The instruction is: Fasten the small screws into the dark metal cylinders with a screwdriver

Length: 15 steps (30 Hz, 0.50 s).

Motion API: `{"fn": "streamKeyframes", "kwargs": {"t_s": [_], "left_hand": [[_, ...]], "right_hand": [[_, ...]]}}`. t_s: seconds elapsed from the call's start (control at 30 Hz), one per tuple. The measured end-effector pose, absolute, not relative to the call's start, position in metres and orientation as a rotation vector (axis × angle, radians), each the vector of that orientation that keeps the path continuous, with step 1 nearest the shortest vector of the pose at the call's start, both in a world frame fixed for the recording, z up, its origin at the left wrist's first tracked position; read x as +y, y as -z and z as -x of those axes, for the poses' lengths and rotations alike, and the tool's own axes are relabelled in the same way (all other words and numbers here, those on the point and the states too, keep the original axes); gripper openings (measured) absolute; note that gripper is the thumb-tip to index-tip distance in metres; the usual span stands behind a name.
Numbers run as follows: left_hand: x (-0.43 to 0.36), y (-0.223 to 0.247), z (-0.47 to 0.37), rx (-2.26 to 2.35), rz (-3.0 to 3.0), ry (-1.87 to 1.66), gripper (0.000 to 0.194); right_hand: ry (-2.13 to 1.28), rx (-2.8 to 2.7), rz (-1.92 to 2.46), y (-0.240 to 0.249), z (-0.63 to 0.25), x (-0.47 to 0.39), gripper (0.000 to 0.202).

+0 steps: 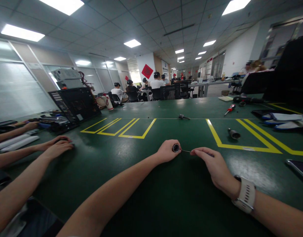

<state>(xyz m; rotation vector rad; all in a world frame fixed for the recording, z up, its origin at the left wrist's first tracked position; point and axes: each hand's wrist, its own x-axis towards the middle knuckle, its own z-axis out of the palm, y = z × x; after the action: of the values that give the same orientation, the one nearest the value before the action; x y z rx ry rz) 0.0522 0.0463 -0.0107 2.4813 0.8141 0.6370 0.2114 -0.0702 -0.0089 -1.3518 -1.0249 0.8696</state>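
My left hand (168, 152) is wrapped around a short, dark cylindrical metal part (175, 148), its round open end facing me. From the right, my right hand (210, 163), with a pale watch band at the wrist, pinches a thin metal rod (186, 151). The rod's far end reaches the side of the left fist, below the cylinder; whether it touches the part I cannot tell. Both hands are just above the green table (141, 171). Beyond them, a similar metal cylinder (234, 134) lies inside yellow tape, and a small chuck-like metal piece (184, 117) lies farther back.
At the right are a red-handled screwdriver (230, 109), a dark power tool (247, 99), white-and-blue gloves (284, 120) and a phone-like device (299, 169). A computer case (76, 103) stands back left. Co-workers' hands (59, 146) rest on the table at left.
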Motion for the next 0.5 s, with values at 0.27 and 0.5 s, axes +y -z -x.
{"fn": "streamKeyframes", "kwargs": {"t_s": [0.27, 0.5], "left_hand": [[0.050, 0.014, -0.052, 0.853, -2.352, -0.862, 0.014], [0.048, 0.014, -0.055, 0.750, -2.252, -0.951, 0.022]], "right_hand": [[-0.834, -1.040, 1.153, 0.011, -0.212, -0.073, 0.021], [-0.880, -1.360, 1.286, 0.002, -0.207, -0.081, 0.028]]}}
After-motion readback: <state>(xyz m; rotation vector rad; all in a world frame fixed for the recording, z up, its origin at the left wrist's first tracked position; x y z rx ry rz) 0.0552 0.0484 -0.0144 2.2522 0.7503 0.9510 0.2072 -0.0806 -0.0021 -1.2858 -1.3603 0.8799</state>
